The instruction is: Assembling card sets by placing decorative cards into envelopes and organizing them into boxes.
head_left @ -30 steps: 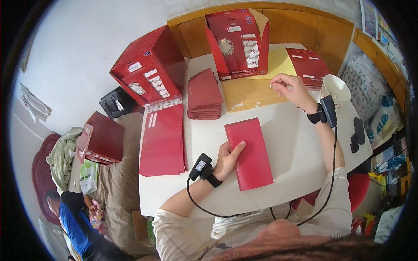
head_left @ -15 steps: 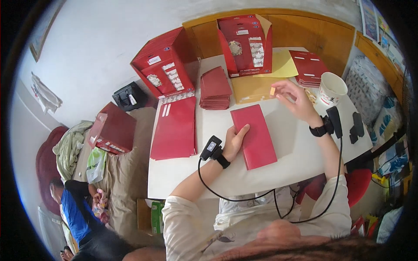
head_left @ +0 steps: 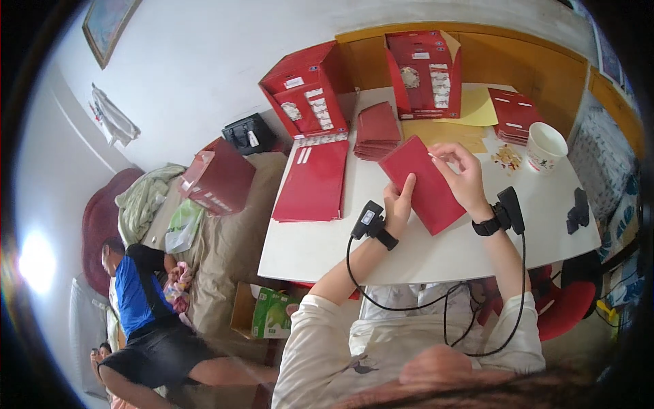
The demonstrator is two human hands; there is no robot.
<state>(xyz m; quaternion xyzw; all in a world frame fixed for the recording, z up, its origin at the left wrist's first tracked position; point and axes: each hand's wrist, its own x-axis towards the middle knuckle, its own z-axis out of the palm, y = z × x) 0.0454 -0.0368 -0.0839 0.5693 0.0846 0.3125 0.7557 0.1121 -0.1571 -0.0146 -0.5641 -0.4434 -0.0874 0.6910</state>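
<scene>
My left hand [head_left: 397, 204] is closed on the lower left edge of a red paper envelope [head_left: 426, 187], its thumb lying on the front face. The envelope is tilted above the white table. At its upper right edge is my right hand [head_left: 463, 174], with thumb and fingertips pinched together on a small pale piece [head_left: 430, 156]. What that piece is cannot be made out. A stack of smaller red envelopes [head_left: 378, 129] lies beyond the left hand. Larger flat red sheets [head_left: 310, 184] are piled to its left.
Two red display boxes [head_left: 303, 95] [head_left: 424, 75] stand at the table's back. A white paper cup [head_left: 546, 150] stands at the right, beside scattered small gold-coloured bits [head_left: 507, 158]. More red envelopes [head_left: 514, 112] lie behind it. Another person [head_left: 146, 293] is by the bed at left.
My right hand has come down from beside the cup to the envelope's edge with its small piece. The envelope has tilted further left. The whole view has shifted, showing more of the left side.
</scene>
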